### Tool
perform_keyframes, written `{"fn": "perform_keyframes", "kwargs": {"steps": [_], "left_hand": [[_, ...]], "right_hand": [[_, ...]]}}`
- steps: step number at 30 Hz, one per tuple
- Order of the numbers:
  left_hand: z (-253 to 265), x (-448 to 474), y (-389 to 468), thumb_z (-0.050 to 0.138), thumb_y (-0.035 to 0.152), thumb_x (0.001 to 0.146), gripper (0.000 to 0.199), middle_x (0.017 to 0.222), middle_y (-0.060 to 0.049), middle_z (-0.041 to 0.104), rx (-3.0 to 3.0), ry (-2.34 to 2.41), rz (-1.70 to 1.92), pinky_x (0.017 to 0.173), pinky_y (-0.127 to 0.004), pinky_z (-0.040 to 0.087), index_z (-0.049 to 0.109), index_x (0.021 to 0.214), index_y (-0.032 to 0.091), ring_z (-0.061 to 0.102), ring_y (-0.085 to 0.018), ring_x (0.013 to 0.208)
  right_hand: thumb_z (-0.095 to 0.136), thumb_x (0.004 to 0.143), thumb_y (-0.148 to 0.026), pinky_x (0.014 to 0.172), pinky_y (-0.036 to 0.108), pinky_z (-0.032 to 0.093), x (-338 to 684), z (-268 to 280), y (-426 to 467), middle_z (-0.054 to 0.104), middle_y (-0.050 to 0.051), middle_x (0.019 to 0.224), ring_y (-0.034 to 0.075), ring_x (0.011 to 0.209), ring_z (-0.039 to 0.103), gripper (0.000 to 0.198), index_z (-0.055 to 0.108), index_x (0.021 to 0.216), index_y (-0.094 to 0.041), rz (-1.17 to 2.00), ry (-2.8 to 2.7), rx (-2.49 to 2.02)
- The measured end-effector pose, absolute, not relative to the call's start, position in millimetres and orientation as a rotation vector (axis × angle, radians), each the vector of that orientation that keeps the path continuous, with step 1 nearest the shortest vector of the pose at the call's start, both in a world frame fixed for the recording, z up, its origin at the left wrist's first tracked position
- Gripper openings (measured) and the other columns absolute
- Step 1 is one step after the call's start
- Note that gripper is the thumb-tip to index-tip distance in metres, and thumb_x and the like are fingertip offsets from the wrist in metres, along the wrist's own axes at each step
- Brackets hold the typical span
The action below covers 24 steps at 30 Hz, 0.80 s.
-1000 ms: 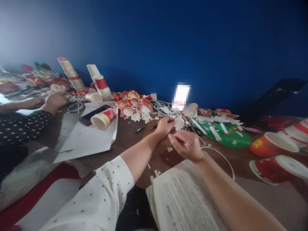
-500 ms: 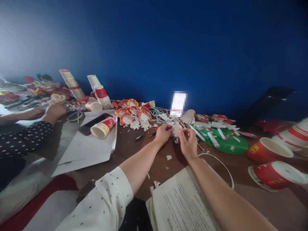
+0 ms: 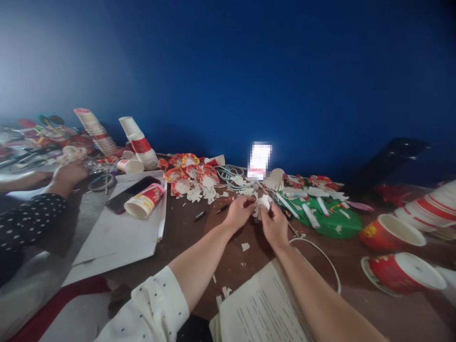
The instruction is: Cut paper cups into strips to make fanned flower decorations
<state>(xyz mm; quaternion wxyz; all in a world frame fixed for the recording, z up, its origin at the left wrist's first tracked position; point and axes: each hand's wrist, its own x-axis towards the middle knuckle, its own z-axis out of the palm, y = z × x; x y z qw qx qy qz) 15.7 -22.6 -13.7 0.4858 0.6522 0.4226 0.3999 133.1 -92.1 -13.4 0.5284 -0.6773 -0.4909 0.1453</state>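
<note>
Right hand (image 3: 277, 227), off the white cutout (image 3: 262, 202) a second ago, now pinches it. Left hand (image 3: 239, 213) opposite, fingers clamped at its edge.

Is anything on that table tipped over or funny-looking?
Yes. A red paper cup lies on its side by a dark phone, though cups usually stand. The leftmost cup stack looks slanted, though the camera may exaggerate that. Paper scraps are scattered loose on the brown table, so it looks messy.

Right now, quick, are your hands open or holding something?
Left hand: curled at the white cut paper; can't tell if gripping.
Right hand: closed on that paper.
</note>
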Motion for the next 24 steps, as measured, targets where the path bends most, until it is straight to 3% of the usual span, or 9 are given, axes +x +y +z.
{"fn": "perform_keyframes", "kwargs": {"steps": [15, 24], "left_hand": [[-12.9, 14.4, -24.5, 0.065, 0.021, 0.078, 0.011, 0.08, -0.003, 0.068, 1.45, 1.043, 0.934, 0.068, -0.024, 0.048, 0.066, 0.087, 0.015, 0.06, -0.013, 0.07], [-14.9, 16.0, -25.9, 0.066, 0.031, 0.078, 0.017, 0.074, -0.002, 0.066, 1.356, 1.026, 0.938, 0.061, -0.024, 0.047, 0.065, 0.086, 0.017, 0.058, -0.013, 0.064]], "right_hand": [[0.058, 0.079, -0.041, 0.077, 0.039, 0.053, 127.5, -9.0, -98.4, 0.073, 0.01, 0.092, 0.027, 0.081, 0.067, 0.029, 0.062, 0.099, -0.02, 0.536, -1.057, -1.562], [0.06, 0.078, -0.044, 0.077, 0.041, 0.055, 131.0, -11.3, -88.8, 0.072, 0.014, 0.1, 0.028, 0.085, 0.069, 0.042, 0.059, 0.109, -0.016, 0.556, -0.941, -1.529]]}}
